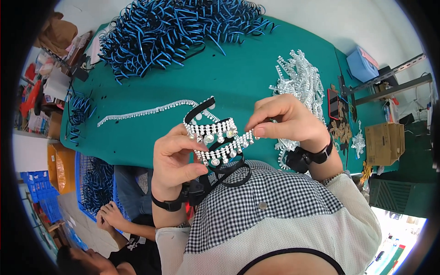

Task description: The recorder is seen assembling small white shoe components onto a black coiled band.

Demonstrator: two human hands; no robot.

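The left hand (176, 158) holds one end of the silver rhinestone trim with round, clear pendants (223, 152) in a narrow grip between thumb and fingers. The right hand (291, 121) pinches the opposite end of the same row between thumb and index finger. The trim is suspended between both hands, above the near edge of the green counter (243, 68) and in front of the wearer's black-and-white checked garment (261, 188).

Two rhinestone rows are visible, one above the other; whether they form one continuous piece cannot be told. A flat black backing band (200, 107) curves up and to the right from the left end of the upper row. Loops of thin black cord (250, 174) hang below the lower row.

A long, narrow silver strand with small drops (146, 110) lies on the counter beyond the left hand, its right part running behind the black band. A heap of silver rhinestone strips (300, 78) lies beyond the right hand, partly hidden by it. A large pile of black and blue spiral strips (174, 32) covers the far left area. A brown cardboard box (385, 143) is located at far right.
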